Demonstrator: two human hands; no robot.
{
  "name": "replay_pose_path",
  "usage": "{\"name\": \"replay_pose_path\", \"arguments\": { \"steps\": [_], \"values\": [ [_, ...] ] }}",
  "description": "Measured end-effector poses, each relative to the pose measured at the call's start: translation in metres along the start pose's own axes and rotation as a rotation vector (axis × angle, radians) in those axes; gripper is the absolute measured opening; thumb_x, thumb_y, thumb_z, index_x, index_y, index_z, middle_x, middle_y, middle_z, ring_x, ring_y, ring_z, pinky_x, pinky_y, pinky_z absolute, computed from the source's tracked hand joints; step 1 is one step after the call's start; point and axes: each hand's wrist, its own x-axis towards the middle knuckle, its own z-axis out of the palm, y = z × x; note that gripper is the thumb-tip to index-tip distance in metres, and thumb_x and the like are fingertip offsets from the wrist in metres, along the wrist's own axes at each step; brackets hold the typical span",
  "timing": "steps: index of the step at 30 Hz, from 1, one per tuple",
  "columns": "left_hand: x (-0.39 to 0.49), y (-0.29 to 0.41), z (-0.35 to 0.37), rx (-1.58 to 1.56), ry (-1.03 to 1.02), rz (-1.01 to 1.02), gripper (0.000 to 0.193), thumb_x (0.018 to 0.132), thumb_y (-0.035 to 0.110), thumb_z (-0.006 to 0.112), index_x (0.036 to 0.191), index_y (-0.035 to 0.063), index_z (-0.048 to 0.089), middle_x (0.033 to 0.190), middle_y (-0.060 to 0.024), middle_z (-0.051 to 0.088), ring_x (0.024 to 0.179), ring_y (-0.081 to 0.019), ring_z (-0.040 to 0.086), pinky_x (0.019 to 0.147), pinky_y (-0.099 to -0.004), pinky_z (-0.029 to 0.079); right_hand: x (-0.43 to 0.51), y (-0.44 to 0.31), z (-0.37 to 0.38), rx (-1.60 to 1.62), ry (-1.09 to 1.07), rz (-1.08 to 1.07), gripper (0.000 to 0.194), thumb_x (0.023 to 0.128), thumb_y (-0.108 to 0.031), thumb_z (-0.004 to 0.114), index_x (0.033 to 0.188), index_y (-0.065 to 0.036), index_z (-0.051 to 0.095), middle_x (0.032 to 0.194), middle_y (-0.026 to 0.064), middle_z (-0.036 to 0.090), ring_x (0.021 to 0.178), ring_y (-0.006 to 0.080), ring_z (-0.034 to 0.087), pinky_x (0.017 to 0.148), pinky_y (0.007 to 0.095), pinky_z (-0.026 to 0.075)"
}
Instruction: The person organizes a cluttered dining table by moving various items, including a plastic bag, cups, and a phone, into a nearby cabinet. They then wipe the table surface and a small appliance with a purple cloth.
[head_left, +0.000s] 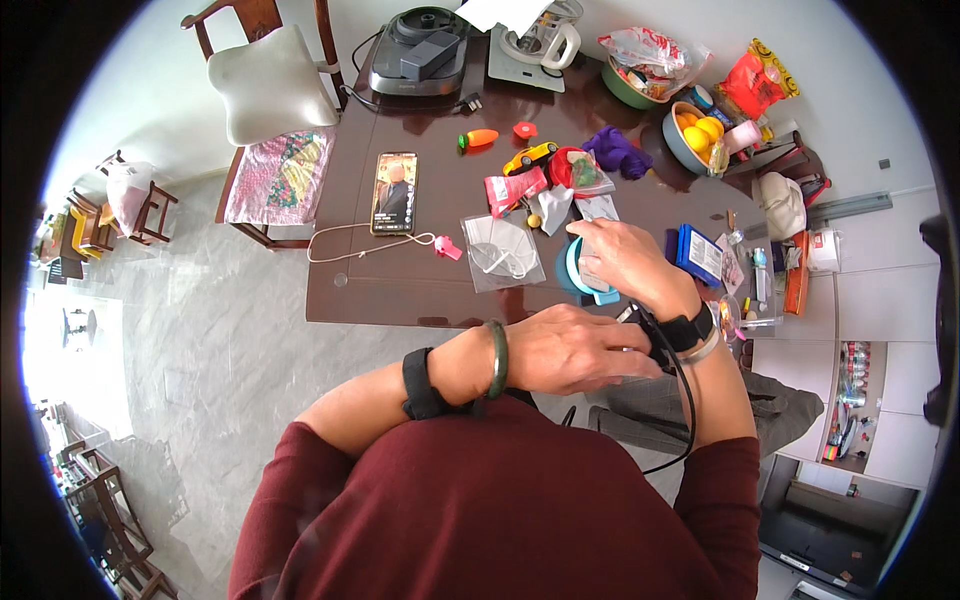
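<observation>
My right hand reaches over a light-blue ring-shaped object near the table's front edge; fingers and thumb are at a pale flat piece within it, and whether they grip it is unclear. My left hand is at a small black device with a cable, below my right wrist; its fingertips are partly hidden. A white folded mask in a clear bag lies left of the ring. Behind it are a pink packet, a yellow toy car and a purple cloth. A smartphone with a lit screen lies farther left.
A pink whistle on a cord and a toy carrot lie on the dark wooden table. Behind stand an appliance base, a glass kettle and a fruit bowl. A blue packet is at right, a chair at left.
</observation>
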Motion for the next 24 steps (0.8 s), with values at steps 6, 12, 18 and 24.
{"name": "replay_pose_path", "arguments": {
  "steps": [6, 12, 18, 24],
  "values": [
    [0.006, 0.003, 0.011, 0.261, -0.068, 0.158, 0.043, 0.078, 0.007, 0.060, 0.121, 0.0111, 0.060, 0.098, -0.0047, 0.055, 0.080, -0.0176, 0.064, 0.061, -0.0311, 0.054, 0.014, -0.022, 0.036, 0.087, -0.005, -0.095, 0.043, 0.083, -0.018, 0.064, 0.125, -0.010, 0.055, 0.106, 0.0133, 0.064, 0.095, 0.0335, 0.063, 0.081, 0.0431, 0.052],
    [-0.003, -0.005, 0.013, 0.294, 0.040, 0.133, 0.024, 0.075, 0.007, 0.063, 0.099, 0.0085, 0.062, 0.106, -0.0032, 0.056, 0.083, -0.0182, 0.064, 0.063, -0.0323, 0.054, 0.005, -0.017, 0.048, 0.110, -0.020, -0.105, 0.042, 0.083, -0.017, 0.063, 0.124, -0.008, 0.055, 0.102, 0.0148, 0.064, 0.097, 0.0337, 0.062, 0.081, 0.0436, 0.051],
    [-0.042, -0.013, 0.005, 0.134, -0.054, -0.194, 0.023, 0.080, 0.014, 0.068, 0.102, 0.0124, 0.060, 0.097, -0.0045, 0.059, 0.088, -0.0234, 0.064, 0.066, -0.0362, 0.054, -0.019, 0.014, -0.007, 0.863, -0.037, 0.186, 0.040, 0.092, -0.019, 0.061, 0.130, -0.006, 0.056, 0.108, 0.0097, 0.067, 0.094, 0.0166, 0.065, 0.084, 0.0295, 0.051],
    [-0.066, -0.030, 0.020, -0.322, -0.393, -0.426, 0.047, 0.085, 0.015, 0.069, 0.129, 0.0096, 0.055, 0.114, -0.0129, 0.062, 0.098, -0.0300, 0.063, 0.085, -0.0411, 0.051, -0.068, 0.013, -0.062, 1.195, 0.262, 0.186, 0.045, 0.094, -0.023, 0.060, 0.134, -0.003, 0.051, 0.114, 0.0096, 0.065, 0.098, 0.0141, 0.062, 0.089, 0.0287, 0.048]
  ]
}}
